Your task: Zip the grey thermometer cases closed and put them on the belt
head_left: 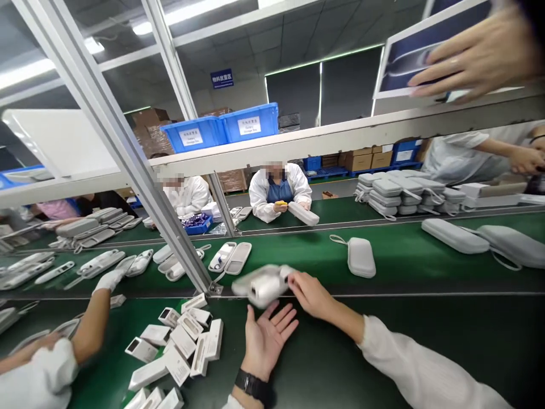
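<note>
The left hand (pixel 267 335) lies palm up and open on the green belt (pixel 426 341), a black watch (pixel 254 385) on its wrist, just under a blurred white case (pixel 261 286) that the right hand (pixel 312 294) touches with its fingertips at the belt's edge. Left of the open palm lies a heap of small white boxes (pixel 179 346), and a co-worker's gloved hand (pixel 108 280) reaches toward the open cases (pixel 230 257) on the next belt. Farther off a grey zip pouch (pixel 360 257) lies alone, stacked pouches (pixel 400 193) stand behind it, and another person's hand (pixel 477 57) reaches a printed box (pixel 404 57) on the upper shelf.
</note>
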`<state>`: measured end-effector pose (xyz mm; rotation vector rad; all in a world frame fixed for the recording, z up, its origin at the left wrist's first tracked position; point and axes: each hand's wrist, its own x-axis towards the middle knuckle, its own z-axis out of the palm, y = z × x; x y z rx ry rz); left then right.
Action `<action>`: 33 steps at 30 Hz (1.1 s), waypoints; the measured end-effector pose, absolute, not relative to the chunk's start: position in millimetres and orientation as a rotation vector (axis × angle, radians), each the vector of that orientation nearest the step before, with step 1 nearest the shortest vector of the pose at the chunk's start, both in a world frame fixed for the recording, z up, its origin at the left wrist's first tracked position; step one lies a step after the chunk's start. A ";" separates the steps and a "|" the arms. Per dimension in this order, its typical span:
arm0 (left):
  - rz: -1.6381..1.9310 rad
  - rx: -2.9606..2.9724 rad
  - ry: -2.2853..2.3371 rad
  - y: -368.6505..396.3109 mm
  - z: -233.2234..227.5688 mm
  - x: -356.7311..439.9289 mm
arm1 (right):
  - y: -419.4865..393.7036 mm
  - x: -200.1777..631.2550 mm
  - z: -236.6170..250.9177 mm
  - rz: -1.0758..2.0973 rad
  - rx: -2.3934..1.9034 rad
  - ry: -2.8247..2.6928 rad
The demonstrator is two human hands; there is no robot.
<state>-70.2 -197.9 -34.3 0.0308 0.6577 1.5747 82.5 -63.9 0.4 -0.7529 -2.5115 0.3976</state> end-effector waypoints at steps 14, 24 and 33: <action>1.889 0.085 0.874 -209.1 -5.8 -17.2 | -130.7 124.9 -42.8 1.291 -0.833 -1.640; 2.112 0.201 0.899 -207.5 3.3 -14.6 | -182.4 76.8 -50.7 1.387 -0.884 -1.557; 2.160 0.195 1.064 -209.9 6.7 -34.9 | -144.7 110.5 -42.9 0.488 -0.730 -2.211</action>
